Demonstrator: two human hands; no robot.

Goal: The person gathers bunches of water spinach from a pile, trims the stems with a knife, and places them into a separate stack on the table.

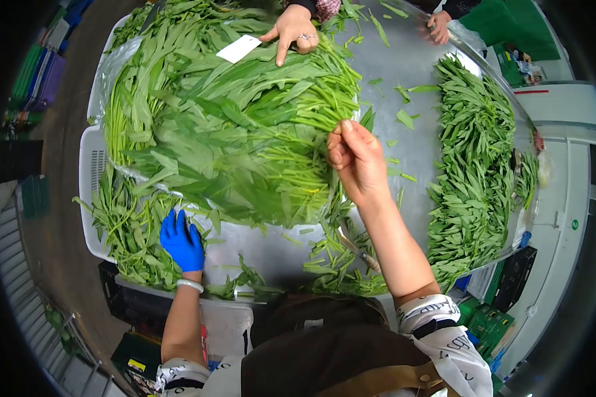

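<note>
My left hand, in a blue glove, rests with fingers spread on loose greens at the near left of the metal table. My bare right hand is raised at the stem ends of a big pile of leafy greens. Its thumb and fingertips are pinched together; whatever lies between them is too small to make out. A knife with a wooden handle lies among cut stems below that hand. On top of the pile is a white card, beside another person's hand.
A long heap of greens lies along the table's right side. White plastic crates stand at the left edge. Another person's hand rests at the far right edge. Cut scraps are scattered over the metal table.
</note>
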